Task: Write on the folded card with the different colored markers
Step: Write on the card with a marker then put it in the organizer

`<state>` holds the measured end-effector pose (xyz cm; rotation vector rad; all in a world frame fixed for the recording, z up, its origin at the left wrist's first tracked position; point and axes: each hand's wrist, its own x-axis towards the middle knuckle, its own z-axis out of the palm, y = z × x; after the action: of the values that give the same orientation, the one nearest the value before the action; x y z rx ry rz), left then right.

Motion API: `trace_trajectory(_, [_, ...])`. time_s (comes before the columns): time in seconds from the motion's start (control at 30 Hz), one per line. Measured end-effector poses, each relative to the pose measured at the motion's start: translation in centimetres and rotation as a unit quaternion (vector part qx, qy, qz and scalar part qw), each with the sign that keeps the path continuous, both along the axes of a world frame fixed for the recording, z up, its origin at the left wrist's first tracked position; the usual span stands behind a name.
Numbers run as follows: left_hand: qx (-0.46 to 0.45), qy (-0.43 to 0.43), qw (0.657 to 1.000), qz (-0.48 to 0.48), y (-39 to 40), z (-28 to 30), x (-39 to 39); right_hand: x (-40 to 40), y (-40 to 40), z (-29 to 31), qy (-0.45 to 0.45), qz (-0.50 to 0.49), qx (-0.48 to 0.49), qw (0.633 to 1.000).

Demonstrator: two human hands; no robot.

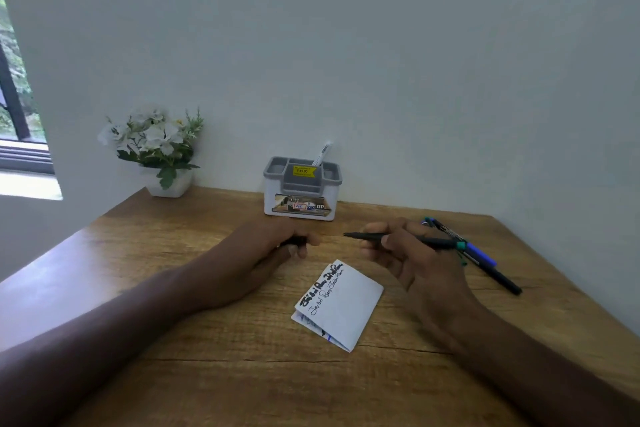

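Black marker [398, 238] pinched in our right hand [408, 253], cap [294, 241] gripped in our left hand [277, 246], at twelve o'clock of card [341, 305], ready to write.

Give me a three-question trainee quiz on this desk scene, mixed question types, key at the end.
1. True or false: the right hand holds an uncapped marker.
2. The left hand grips: A) a black cap B) the folded card C) the organizer
3. How many lines of writing show on the card's top face?

Key: 1 true; 2 A; 3 two.
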<state>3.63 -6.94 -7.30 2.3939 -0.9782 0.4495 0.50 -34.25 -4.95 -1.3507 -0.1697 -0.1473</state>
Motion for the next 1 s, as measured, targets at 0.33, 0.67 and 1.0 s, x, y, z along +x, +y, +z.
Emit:
trace_trajectory(0.33, [-0.010,-0.003,0.999,0.032,0.0,0.7,0.1,-1.0,0.2,0.2,-0.067,-0.001,-0.120,0.991])
trace_trajectory(0.67, [-0.016,0.002,1.000,0.012,-0.4,0.7,-0.1,-1.1,0.6,0.3,-0.064,0.026,-0.143,0.987])
trace_trajectory(1.0, [0.009,-0.071,0.997,0.001,-0.9,0.5,-0.5,-1.9,1.2,0.6,-0.063,0.053,-0.251,0.964])
